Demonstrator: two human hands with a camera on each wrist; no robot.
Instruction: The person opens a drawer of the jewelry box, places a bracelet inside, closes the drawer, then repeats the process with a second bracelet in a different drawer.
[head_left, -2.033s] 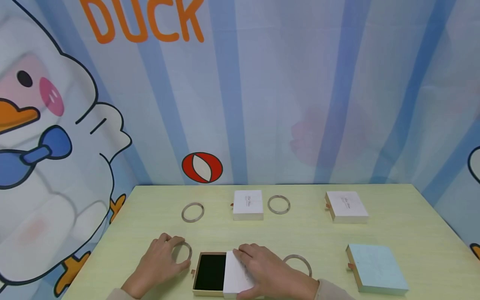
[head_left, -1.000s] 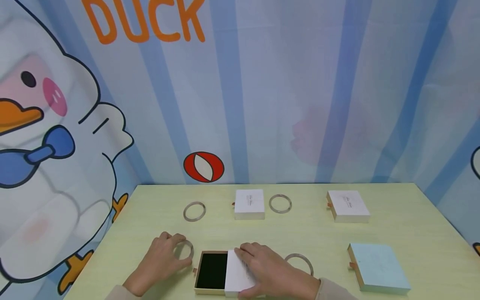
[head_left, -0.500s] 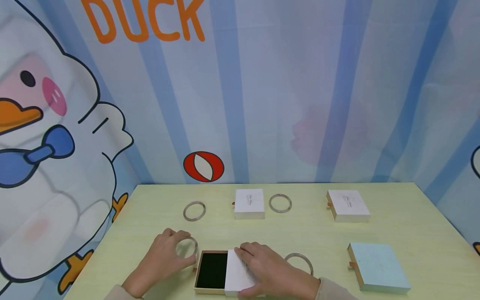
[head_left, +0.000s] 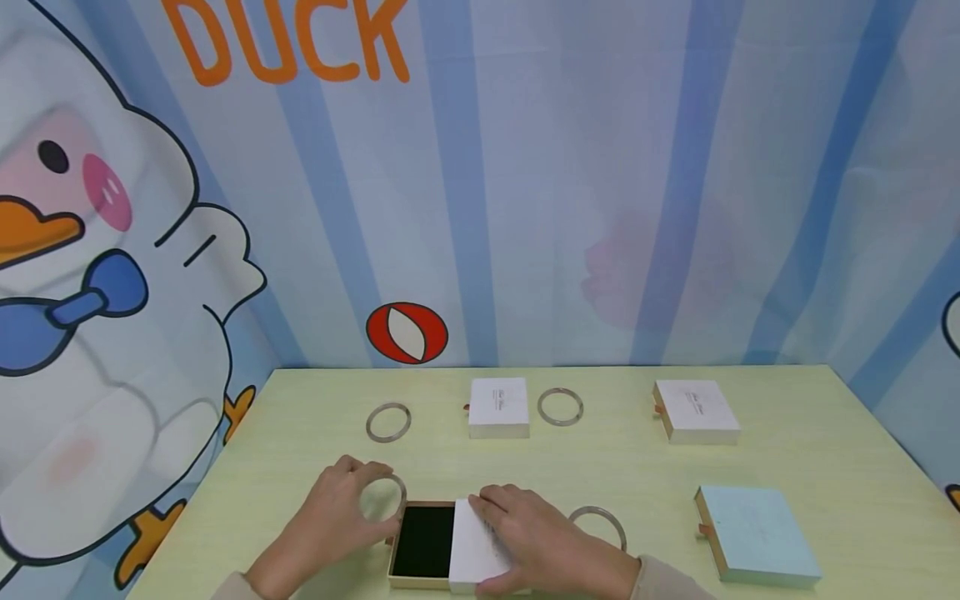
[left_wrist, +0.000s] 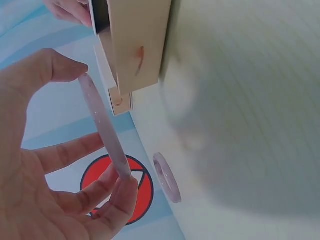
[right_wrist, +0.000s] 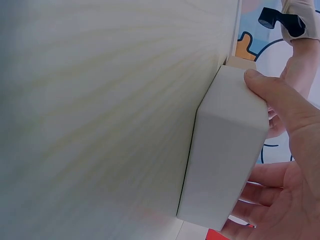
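My left hand (head_left: 337,508) pinches a pale, translucent bangle (left_wrist: 106,125) between thumb and fingertips, tilted up at the left end of a white drawer box (head_left: 471,550). That box lies partly pulled out, its tray showing a black lining (head_left: 423,542). My right hand (head_left: 532,533) grips the box's white sleeve, thumb on the near side and fingers on the far side. In the right wrist view the sleeve (right_wrist: 225,155) sits between thumb and fingers. Another bangle (head_left: 600,512) lies behind my right wrist, partly hidden by it.
Farther back on the table (head_left: 600,467) are a bangle (head_left: 369,423), a small white box (head_left: 498,407), one more bangle (head_left: 542,408) and a second white box (head_left: 696,410). A light blue box (head_left: 757,533) stands at the right. A printed curtain (head_left: 540,208) hangs behind.
My left hand has moved right and slightly up with the bangle, from beside the drawer box to its left edge. The right hand and the box have stayed in place.
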